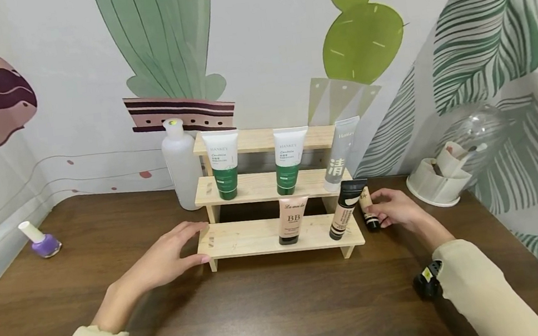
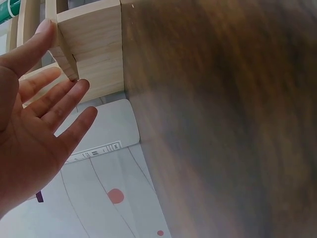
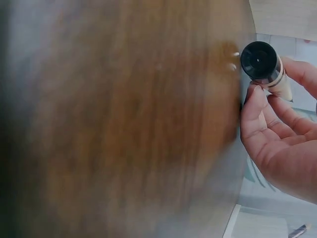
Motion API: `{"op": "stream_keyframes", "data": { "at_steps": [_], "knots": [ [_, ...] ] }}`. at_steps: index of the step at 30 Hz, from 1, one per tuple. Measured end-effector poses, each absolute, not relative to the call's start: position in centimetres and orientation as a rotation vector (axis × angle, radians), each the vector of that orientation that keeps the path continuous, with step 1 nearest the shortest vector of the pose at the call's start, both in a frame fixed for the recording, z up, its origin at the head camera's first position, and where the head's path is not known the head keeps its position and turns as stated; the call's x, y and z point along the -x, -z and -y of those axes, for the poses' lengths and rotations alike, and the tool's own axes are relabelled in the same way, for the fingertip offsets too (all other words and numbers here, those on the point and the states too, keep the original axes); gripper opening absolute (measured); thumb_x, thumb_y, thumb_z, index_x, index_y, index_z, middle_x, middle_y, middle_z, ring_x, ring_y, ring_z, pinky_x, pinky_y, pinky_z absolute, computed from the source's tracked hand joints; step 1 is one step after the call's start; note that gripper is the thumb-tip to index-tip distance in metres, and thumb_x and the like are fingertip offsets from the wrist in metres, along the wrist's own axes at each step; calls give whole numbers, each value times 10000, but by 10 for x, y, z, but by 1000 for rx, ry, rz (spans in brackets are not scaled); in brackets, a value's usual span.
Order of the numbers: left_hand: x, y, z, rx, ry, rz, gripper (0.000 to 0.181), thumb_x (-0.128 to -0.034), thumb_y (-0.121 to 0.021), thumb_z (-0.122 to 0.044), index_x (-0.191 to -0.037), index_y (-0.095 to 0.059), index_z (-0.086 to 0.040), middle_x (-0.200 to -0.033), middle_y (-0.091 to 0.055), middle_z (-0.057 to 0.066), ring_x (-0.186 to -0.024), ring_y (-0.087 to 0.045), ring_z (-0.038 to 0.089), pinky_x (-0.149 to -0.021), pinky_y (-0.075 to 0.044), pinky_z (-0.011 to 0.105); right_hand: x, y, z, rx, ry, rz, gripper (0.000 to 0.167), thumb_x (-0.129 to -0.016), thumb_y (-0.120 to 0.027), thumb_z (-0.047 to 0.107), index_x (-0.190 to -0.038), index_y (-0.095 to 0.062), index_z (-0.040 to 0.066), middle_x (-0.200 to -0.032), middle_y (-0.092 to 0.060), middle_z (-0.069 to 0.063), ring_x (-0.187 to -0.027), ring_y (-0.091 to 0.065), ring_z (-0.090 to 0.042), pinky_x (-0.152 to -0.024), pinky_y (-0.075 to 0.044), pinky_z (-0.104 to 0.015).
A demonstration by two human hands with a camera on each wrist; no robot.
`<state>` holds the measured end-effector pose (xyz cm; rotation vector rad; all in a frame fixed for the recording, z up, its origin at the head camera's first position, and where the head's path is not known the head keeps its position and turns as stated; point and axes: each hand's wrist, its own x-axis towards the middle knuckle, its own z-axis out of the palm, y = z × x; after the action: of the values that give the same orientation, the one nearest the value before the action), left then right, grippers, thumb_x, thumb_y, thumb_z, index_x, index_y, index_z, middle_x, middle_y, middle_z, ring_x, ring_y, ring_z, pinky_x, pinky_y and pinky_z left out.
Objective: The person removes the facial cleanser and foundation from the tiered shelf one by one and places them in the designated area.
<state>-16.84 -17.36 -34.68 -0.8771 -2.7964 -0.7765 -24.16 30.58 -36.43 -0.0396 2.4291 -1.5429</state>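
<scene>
From my remote seat, the head view put a three-tiered wooden rack point(image 1: 243, 241) around the clock's centre, standing on a dark wooden table point(image 1: 267, 319). At 8 o'clock I saw the person's left hand point(image 1: 171, 253), its thumb and fingers parted at the rack's near end. At 4 o'clock their right hand point(image 1: 397, 208) pinched a small beige tube with a black cap point(image 1: 368, 209), tilted just beside the lowest tier. That tier bore a BB cream tube point(image 1: 293, 220) and a leaning black-topped tube point(image 1: 344, 215). Two white-and-green squeeze tubes point(image 1: 224, 165) and a grey tube point(image 1: 342, 153) stood on the middle one. A white bottle point(image 1: 182, 170) was at 9 o'clock, purple nail polish point(image 1: 46, 244) farther out that way, and a round white holder point(image 1: 437, 186) towards 3 to 4.

Through the left wrist view, I had the hand at 9 o'clock, fingers straight and spread, the thumb tip against a rack edge near 10; I couldn't tell whether the other fingertips touched wood.

In the right wrist view, the black cap faced me at 2 o'clock, the tube gripped between thumb and fingers, with the tabletop filling 9 o'clock.
</scene>
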Motion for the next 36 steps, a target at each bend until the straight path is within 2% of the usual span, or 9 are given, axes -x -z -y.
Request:
{"op": "stream_keyframes", "data": {
  "at_steps": [8,22,36],
  "knots": [
    [169,347,174,879,776,2793,579,-773,-734,-220,-1240,-503,33,-1196,-527,145,-1103,-506,298,-917,-399,461,250,366,-304,-57,1542,-2434,438,-858,-586,64,-1180,-357,-125,-617,-481,7,-519,-488,-93,-482,-466,-240],
    [167,345,174,891,803,2787,557,-787,-723,-209,-1243,-502,22,-1186,-528,127,-1080,-522,291,-905,-408,461,253,366,-303,-89,1584,-2457,518,-879,-591,80,-1283,-329,-109,-700,-545,-6,-528,-503,-87,-502,-491,-263],
    [170,349,175,876,793,2816,567,-783,-724,-194,-1253,-494,25,-1195,-514,128,-1086,-516,291,-911,-404,464,248,367,-308,-32,1593,-2480,516,-891,-569,86,-1287,-318,-129,-764,-603,29,-569,-526,-86,-549,-506,-274]
  ]
}}
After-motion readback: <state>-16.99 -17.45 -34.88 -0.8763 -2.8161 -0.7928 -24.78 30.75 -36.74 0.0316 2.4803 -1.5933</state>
